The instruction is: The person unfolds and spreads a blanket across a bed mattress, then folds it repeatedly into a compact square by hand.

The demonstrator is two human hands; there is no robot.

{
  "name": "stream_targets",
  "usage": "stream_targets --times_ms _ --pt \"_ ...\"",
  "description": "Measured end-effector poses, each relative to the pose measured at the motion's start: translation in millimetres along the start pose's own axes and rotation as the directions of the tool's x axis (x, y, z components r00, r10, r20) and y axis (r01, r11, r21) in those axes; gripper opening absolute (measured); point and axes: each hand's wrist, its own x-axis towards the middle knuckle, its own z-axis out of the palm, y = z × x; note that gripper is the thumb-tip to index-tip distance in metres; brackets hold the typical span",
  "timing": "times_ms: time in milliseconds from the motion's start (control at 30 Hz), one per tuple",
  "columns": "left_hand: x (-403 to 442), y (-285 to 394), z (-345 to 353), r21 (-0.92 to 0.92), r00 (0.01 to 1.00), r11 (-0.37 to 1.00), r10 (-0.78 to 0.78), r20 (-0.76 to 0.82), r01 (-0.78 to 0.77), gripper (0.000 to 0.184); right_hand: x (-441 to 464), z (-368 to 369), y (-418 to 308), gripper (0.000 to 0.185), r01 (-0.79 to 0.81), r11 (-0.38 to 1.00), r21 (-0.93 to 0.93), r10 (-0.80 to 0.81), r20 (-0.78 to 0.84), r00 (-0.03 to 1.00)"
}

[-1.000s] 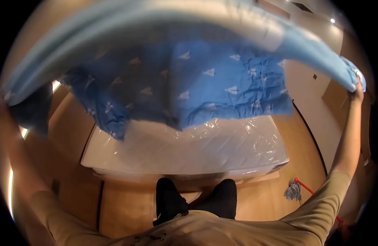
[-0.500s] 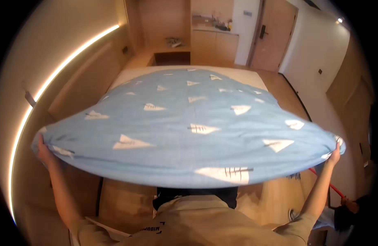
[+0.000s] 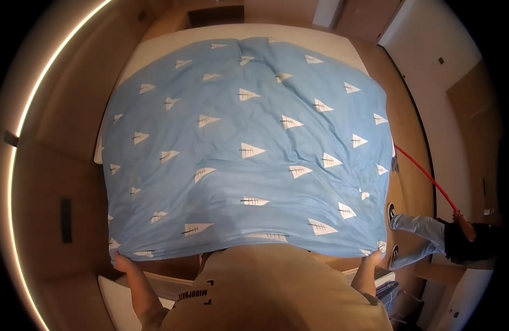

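Note:
A blue quilt (image 3: 227,171) with white triangle prints lies over a bed, lightly wrinkled, its near edge drawn up close to my body. My left hand (image 3: 122,262) grips the near left corner, fingers partly hidden by the cloth. At the near right corner, my right hand (image 3: 373,259) is closed on the same quilt. Beyond the far edge, a strip of pale mattress (image 3: 155,51) shows.
On the right stands another person (image 3: 425,229) in jeans, a hand on a long red pole (image 3: 425,174). A light strip (image 3: 42,83) runs along the left wall. A door (image 3: 365,19) is at the back right. Behind me is a white-topped piece of furniture (image 3: 114,298).
Both my hands have come down and in towards my body with the quilt's corners. The raised, billowing quilt has settled flatter over the bed. My view has tilted downward.

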Motion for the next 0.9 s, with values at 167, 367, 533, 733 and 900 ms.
stream_targets --times_ms 167,367,533,733,900 --pt "-26.0 30.8 21.5 -0.071 0.996 0.994 0.084 0.039 -0.081 0.048 -3.1 34.5 -26.0 0.051 0.008 0.996 0.087 -0.024 0.188 0.982" --pt "-39.4 102.2 73.5 -0.104 0.946 0.957 0.285 0.154 -0.271 0.049 -7.6 107.3 -115.3 0.050 0.176 0.975 0.135 -0.186 0.065 0.980" --pt "-54.3 89.4 58.5 -0.163 0.966 0.978 0.163 0.200 -0.132 0.050 30.1 91.3 -103.5 0.048 0.206 0.974 0.092 -0.219 0.170 0.961" --pt "44.5 -67.8 -8.4 0.259 0.995 0.962 0.095 -0.021 -0.086 0.042 -21.8 16.8 -32.4 0.048 0.033 0.991 -0.126 -0.011 0.170 0.985" --pt "-7.0 45.7 49.3 -0.039 0.812 0.901 0.407 0.419 -0.431 0.030 21.1 94.8 -88.1 0.047 0.321 0.944 -0.077 -0.256 0.442 0.860"
